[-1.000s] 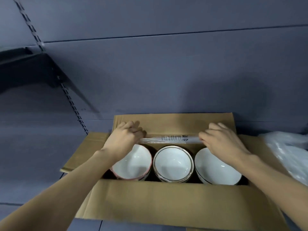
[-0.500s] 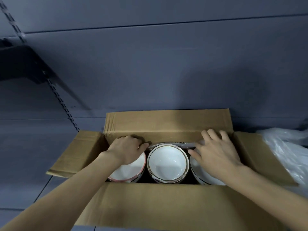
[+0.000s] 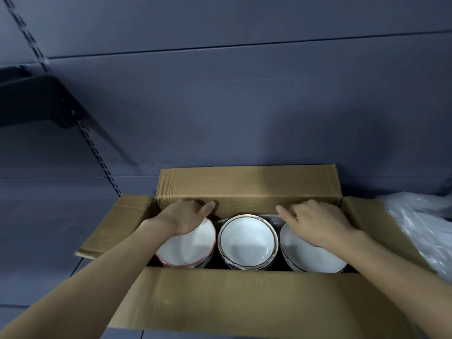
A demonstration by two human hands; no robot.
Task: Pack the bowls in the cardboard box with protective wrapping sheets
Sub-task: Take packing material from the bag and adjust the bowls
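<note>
Both hands are now down inside the cardboard box point(image 3: 244, 299), against its far wall. A second ago they held a rolled clear wrapping sheet at the far rim above the bowls; that sheet point(image 3: 269, 217) now sits low in the gap between the far wall and the bowls, with only a thin glossy strip showing behind the middle bowl. In my judgement the sheet is being tucked down as padding on the far side, and that step is nearly done.

The left hand point(image 3: 184, 217) lies over the far edge of the pink-rimmed bowl point(image 3: 187, 249), fingers bent down into the gap. Whether they grip the sheet cannot be told. The right hand point(image 3: 315, 222) rests over the far edge of the right bowl point(image 3: 310, 255), its visible fingers extended, the forefinger pressing toward the sheet.

The gold-rimmed bowl point(image 3: 247, 242) stands between the other two. All three sit in a row along the near wall of the box, close together, upright and apparently on stacks.

Compared with the earlier frames, the hands have spread further toward the far corners. The bowls have not moved.

More clear plastic point(image 3: 420, 231) lies outside the right flap. The box flaps stand open; the tops of the bowls are uncovered.
</note>
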